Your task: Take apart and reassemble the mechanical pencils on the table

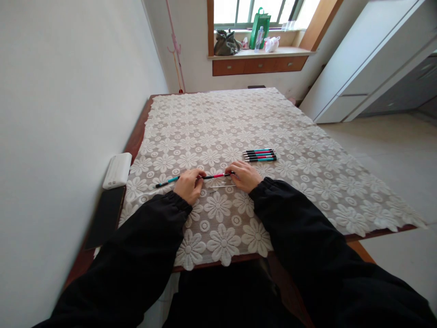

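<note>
Fingertips of the person's left hand (189, 184) and right hand (244, 176) pinch opposite ends of a red pen (218, 176), which lies level between them at the near part of the lace tablecloth (223, 241). A blue pen (168, 181) extends leftward from under the left hand, its inner end hidden, so whether that hand also grips it cannot be told; a thin white stick (221, 186) lies just on the near side of the red pen. Farther right, a row of pens (261, 155); far left, a white box (118, 171).
</note>
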`<control>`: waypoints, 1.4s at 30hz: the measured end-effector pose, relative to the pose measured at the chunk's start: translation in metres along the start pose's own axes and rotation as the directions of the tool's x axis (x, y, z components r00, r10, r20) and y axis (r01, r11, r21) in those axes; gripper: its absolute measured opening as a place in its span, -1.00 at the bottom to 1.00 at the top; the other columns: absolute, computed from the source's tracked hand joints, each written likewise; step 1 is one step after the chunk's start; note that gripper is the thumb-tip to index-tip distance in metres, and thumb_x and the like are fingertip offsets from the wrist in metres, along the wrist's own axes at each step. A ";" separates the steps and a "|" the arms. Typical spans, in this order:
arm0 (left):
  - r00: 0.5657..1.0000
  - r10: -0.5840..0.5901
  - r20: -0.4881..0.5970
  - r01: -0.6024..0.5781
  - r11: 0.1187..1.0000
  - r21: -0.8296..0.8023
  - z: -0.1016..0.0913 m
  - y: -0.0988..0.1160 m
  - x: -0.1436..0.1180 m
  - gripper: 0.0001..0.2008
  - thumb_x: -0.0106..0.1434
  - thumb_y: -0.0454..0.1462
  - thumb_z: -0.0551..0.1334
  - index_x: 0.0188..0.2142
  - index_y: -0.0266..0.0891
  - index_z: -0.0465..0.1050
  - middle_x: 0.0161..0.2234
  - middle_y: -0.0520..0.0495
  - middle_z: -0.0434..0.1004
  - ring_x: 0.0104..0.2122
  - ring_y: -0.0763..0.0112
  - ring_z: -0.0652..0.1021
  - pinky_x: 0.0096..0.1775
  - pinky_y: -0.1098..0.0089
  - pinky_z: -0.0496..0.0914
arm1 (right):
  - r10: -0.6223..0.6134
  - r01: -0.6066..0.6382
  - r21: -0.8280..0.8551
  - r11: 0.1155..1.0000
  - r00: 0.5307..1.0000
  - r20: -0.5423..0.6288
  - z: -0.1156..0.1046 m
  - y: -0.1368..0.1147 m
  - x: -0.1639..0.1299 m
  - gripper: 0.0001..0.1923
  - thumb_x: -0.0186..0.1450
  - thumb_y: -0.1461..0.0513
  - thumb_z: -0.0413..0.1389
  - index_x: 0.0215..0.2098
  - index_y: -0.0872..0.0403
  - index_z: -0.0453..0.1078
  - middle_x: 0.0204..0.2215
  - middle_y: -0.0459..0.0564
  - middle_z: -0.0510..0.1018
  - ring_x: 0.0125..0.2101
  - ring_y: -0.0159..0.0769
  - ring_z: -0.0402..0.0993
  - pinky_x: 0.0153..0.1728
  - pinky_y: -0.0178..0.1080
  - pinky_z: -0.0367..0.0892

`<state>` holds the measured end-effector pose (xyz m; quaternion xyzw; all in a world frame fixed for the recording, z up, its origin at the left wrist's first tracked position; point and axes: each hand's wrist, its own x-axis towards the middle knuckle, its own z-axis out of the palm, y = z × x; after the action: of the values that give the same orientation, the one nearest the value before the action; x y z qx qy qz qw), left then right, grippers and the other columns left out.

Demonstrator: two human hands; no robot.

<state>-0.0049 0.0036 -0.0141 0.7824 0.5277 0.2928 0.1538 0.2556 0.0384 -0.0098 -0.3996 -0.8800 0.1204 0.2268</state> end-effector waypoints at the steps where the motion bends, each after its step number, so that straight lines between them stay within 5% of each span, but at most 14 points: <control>1: 1.000 -0.008 -0.008 0.008 1.000 -0.014 0.000 0.001 0.000 -0.83 0.29 -0.34 0.16 -0.17 -0.18 0.49 -0.24 -0.07 0.59 -0.19 0.24 0.56 -0.03 0.21 0.45 | -0.006 0.006 0.007 1.000 1.000 -0.003 0.000 0.000 0.000 -0.73 0.30 0.39 0.03 -0.14 0.05 0.49 -0.17 0.05 0.58 -0.10 -0.12 0.42 0.00 -0.10 0.33; 7: 0.995 -0.064 -0.070 0.054 0.989 -0.139 -0.001 0.003 0.001 -0.84 0.25 -0.35 0.20 -0.19 -0.19 0.51 -0.27 -0.04 0.61 -0.29 0.32 0.59 -0.15 0.30 0.49 | -0.020 0.032 0.127 0.991 0.995 -0.101 0.004 0.002 0.000 -0.72 0.32 0.39 0.00 -0.09 0.07 0.46 -0.17 0.08 0.58 -0.13 -0.14 0.48 -0.05 -0.14 0.37; 15: 0.982 -0.144 -0.122 0.086 0.918 -0.386 -0.001 0.002 0.003 -0.87 0.23 -0.32 0.26 -0.20 -0.18 0.51 -0.25 -0.04 0.65 -0.25 0.30 0.66 -0.12 0.30 0.53 | 0.114 -0.052 0.336 0.940 0.980 -0.166 0.007 0.002 0.000 -0.77 0.41 0.29 -0.03 -0.08 0.06 0.45 -0.31 -0.01 0.57 -0.31 -0.26 0.49 -0.21 -0.21 0.37; 24: 0.958 -0.247 -0.147 0.125 0.818 -0.561 0.005 -0.006 0.003 -0.83 0.19 -0.25 0.34 -0.21 -0.21 0.51 -0.23 -0.10 0.66 -0.24 0.28 0.67 -0.12 0.26 0.58 | 0.272 -0.132 0.699 0.703 0.958 -0.093 0.008 0.003 0.004 -0.72 0.24 0.19 0.17 -0.08 0.03 0.34 -0.25 -0.05 0.54 -0.48 -0.41 0.34 -0.45 -0.30 0.29; 31: 0.941 -0.321 -0.106 0.162 0.704 -0.691 0.007 -0.012 0.003 -0.76 0.13 -0.19 0.41 -0.25 -0.22 0.47 -0.24 -0.14 0.68 -0.21 0.23 0.68 -0.13 0.25 0.58 | 0.269 -0.153 0.615 0.773 0.958 -0.100 0.001 0.001 0.001 -0.89 0.32 0.21 0.11 -0.20 0.03 0.43 -0.41 -0.10 0.58 -0.46 -0.35 0.43 -0.37 -0.28 0.33; 35: 0.929 -0.361 -0.084 0.198 0.675 -0.711 0.004 -0.009 0.002 -0.73 0.09 -0.18 0.45 -0.29 -0.23 0.45 -0.28 -0.14 0.69 -0.25 0.23 0.69 -0.17 0.27 0.58 | 0.242 -0.165 0.569 0.806 0.968 -0.062 0.000 0.001 0.001 -0.81 0.44 0.17 0.00 -0.20 0.04 0.43 -0.56 -0.17 0.50 -0.55 -0.39 0.38 -0.41 -0.31 0.26; 42: 0.914 -0.390 -0.112 0.188 0.651 -0.736 0.001 -0.008 0.004 -0.71 0.07 -0.17 0.47 -0.32 -0.24 0.46 -0.33 -0.12 0.68 -0.39 0.34 0.66 -0.27 0.35 0.55 | 0.191 -0.126 0.529 0.839 0.979 -0.071 0.006 0.005 0.002 -0.76 0.33 0.19 0.17 -0.04 0.05 0.43 -0.44 -0.14 0.50 -0.49 -0.39 0.34 -0.40 -0.32 0.26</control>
<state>-0.0087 0.0105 -0.0181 0.5207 0.5073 0.5449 0.4178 0.2548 0.0431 -0.0161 -0.4011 -0.7629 0.3484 0.3685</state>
